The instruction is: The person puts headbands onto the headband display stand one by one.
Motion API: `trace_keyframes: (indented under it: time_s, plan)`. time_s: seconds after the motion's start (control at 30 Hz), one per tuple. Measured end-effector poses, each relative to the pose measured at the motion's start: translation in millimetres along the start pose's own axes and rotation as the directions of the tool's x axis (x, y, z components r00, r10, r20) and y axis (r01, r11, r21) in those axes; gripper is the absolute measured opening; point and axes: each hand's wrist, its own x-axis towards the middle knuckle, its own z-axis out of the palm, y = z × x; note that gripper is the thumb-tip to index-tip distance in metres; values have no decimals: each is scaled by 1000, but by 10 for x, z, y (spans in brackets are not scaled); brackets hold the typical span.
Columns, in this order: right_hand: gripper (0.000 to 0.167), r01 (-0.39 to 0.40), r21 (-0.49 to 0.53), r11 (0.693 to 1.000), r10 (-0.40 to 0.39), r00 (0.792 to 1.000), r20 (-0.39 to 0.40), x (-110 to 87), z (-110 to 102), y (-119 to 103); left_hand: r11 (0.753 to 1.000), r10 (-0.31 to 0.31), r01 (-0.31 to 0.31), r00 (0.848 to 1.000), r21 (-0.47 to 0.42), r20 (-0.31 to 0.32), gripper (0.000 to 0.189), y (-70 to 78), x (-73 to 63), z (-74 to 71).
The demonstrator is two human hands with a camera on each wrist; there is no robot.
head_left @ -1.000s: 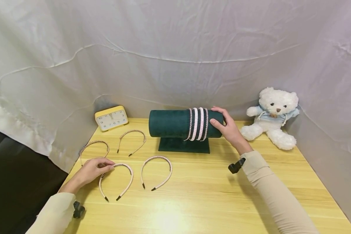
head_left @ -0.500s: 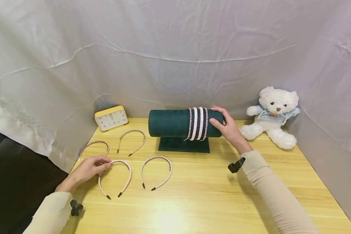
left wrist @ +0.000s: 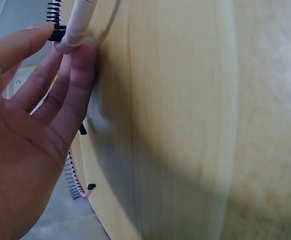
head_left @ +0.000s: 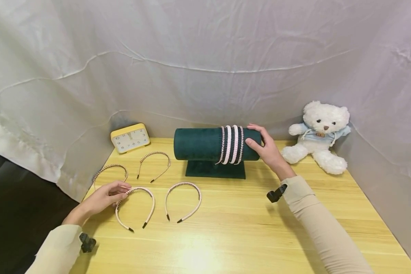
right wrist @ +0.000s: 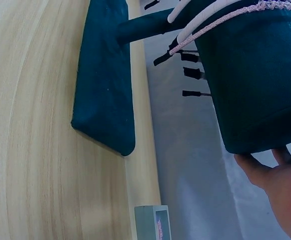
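Observation:
My left hand (head_left: 102, 197) pinches a pale pink headband (head_left: 153, 204) by its upper left side, black tips pointing toward me. In the left wrist view, thumb and fingers press from both sides on the wrapped band (left wrist: 78, 22), near its black comb teeth. With my right hand (head_left: 270, 150) I grip the right end of a dark green velvet display stand (head_left: 196, 144), thumb in front and fingers over the top. Several headbands (head_left: 228, 144) circle the roll's right half, two plain pale ones between two braided ones; in the right wrist view their black tips hang below the roll.
Three more headbands lie on the wooden table (head_left: 233, 228): a pale one (head_left: 200, 198) in the middle, a braided one (head_left: 169, 161) behind, another braided one (head_left: 114, 166) at left. A yellow clock (head_left: 131, 140) stands back left, a white teddy bear (head_left: 323, 139) back right.
My left hand has drawn slightly left and back, and the headband in it has turned so its tips swing to the right. My right hand stays on the stand's end.

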Motion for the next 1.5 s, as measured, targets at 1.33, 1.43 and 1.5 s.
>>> trace_keyframes:
  time_s: [1.33, 1.43, 1.5]
  plan:
    - [57, 10, 1, 1000, -10, 1000, -7, -1, 0, 21, 994, -27, 33, 998, -106, 57, 35, -38, -106, -121]
    - [57, 11, 0, 1000, -11, 1000, -5, -2, -2, 17, 991, -50, 58, 997, -121, 67, 37, -37, -110, -128]
    - [57, 12, 1, 1000, -12, 1000, -3, -2, -2, 17, 990, -62, 70, 996, -125, 65, 37, -35, -113, -132]
